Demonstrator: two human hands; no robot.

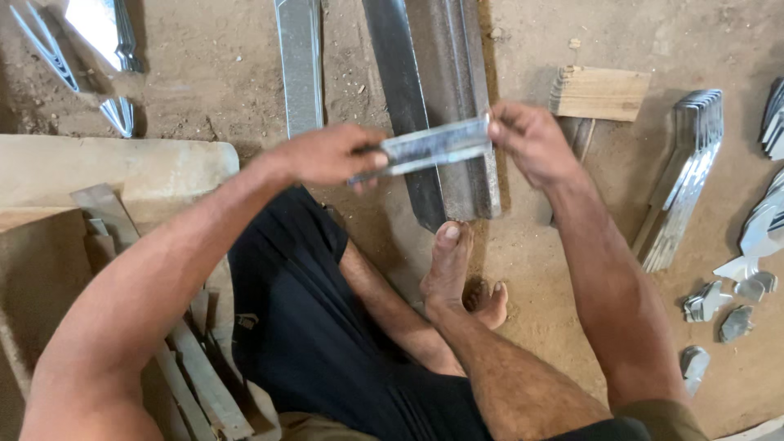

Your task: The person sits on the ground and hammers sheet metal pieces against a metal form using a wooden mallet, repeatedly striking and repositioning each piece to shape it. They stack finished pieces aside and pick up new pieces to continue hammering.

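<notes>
Above the steel rail, both hands, left and right, pinching a metal strip's ends.

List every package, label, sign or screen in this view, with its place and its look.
There are none in view. A small pale mark on the dark shorts at lower centre is too small to make out. The left hand and right hand hold a bare metal strip over the dirt floor.
</notes>
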